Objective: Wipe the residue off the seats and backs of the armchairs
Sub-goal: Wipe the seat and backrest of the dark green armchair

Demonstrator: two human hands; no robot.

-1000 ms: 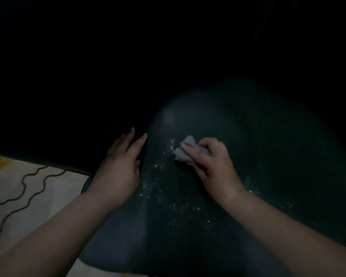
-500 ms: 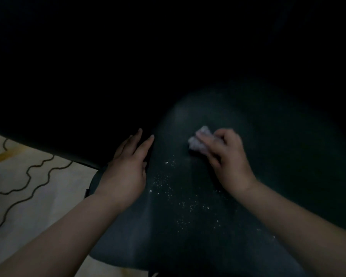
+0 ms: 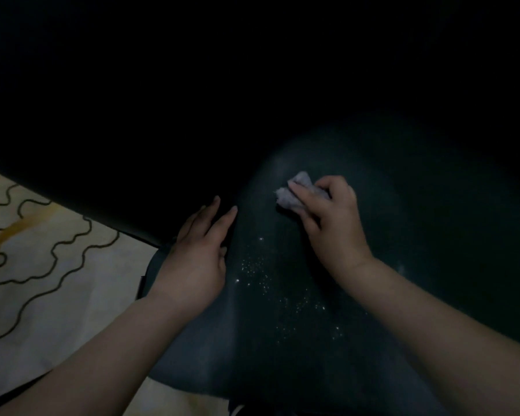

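A dark green armchair seat (image 3: pixel 418 235) fills the lower right of the dim view. White speckled residue (image 3: pixel 270 283) is scattered across its front half, between my two arms. My right hand (image 3: pixel 330 217) presses a small crumpled pale cloth (image 3: pixel 297 192) onto the seat, just beyond the far end of the residue. My left hand (image 3: pixel 198 253) lies flat on the seat's left edge, fingers stretched out and holding nothing. The chair's back is lost in darkness.
A cream floor covering (image 3: pixel 42 265) with wavy dark lines and a yellow streak lies at the lower left. A dark band runs diagonally along its upper edge. Everything above and behind the seat is black.
My right hand has slid the cloth away from me, up the seat and slightly right, past the upper specks. My left hand keeps its place on the seat's edge.
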